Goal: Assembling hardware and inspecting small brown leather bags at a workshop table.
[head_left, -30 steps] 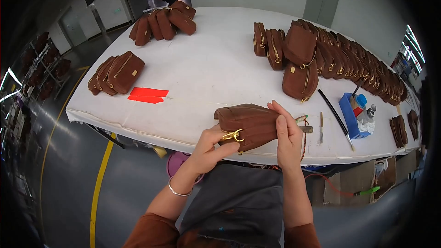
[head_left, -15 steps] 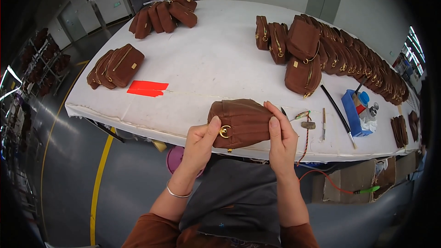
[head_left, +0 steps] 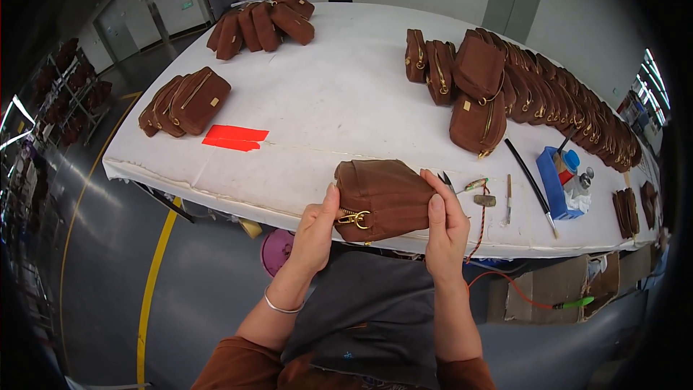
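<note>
Here, at the near edge of the white cloth-covered worktop (head_left: 332, 108), my left hand (head_left: 315, 233) and right hand (head_left: 445, 222) pinch a brown suede pouch with a brass zip ring (head_left: 382, 198) from either side. At two o'clock runs a row of matching brown pouches (head_left: 548, 94).

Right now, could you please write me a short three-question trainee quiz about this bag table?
1. True or false: both hands grip the brown suede pouch at the white table edge.
2. Which hand is nearest its gold zipper ring: left hand or right hand?
3. What colour is the flat sheet beside the left stack of brown pouches?

Key: 1 true; 2 left; 3 red.
</note>
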`<state>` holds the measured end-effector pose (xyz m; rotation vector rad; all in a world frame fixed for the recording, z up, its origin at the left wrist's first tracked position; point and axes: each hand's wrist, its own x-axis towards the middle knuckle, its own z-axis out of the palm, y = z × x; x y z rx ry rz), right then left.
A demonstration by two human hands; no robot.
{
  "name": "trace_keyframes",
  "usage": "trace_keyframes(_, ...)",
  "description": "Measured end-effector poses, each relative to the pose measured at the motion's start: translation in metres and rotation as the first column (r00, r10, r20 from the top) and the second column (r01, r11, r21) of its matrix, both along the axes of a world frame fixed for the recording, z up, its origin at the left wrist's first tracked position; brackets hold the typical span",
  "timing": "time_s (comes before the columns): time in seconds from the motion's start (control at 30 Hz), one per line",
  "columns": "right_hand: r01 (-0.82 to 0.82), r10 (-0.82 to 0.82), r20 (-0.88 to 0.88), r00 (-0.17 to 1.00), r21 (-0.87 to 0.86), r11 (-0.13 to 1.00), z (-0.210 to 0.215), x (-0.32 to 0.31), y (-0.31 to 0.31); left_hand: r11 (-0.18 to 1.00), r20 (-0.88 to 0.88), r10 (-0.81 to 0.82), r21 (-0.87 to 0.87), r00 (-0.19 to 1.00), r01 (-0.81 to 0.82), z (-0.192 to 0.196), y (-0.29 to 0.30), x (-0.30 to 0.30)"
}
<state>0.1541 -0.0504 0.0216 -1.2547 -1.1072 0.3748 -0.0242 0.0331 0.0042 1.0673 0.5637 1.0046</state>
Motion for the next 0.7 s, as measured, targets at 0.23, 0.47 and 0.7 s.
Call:
trace_keyframes(0.23, -0.154, 0.123, -0.361, 0.925, -0.059, 0.986, -0.019, 0.002, -0.003, 0.971, 0.103, -0.070, -0.221, 0.992, 0.091, 0.009, 0.002, -0.001)
trace_keyframes(0.47, -0.296, 0.153, -0.619, 0.770, -0.134, 0.946, -0.041, 0.020, -0.003, 0.860, 0.317, -0.217, -0.385, 0.923, 0.334, 0.001, 0.009, -0.001)
trace_keyframes(0.7, -0.390, 0.298, -0.636, 0.712, -0.006, 0.921, -0.025, 0.024, -0.007, 0.913, 0.334, -0.253, -0.229, 0.908, 0.338, 0.000, 0.008, -0.002)
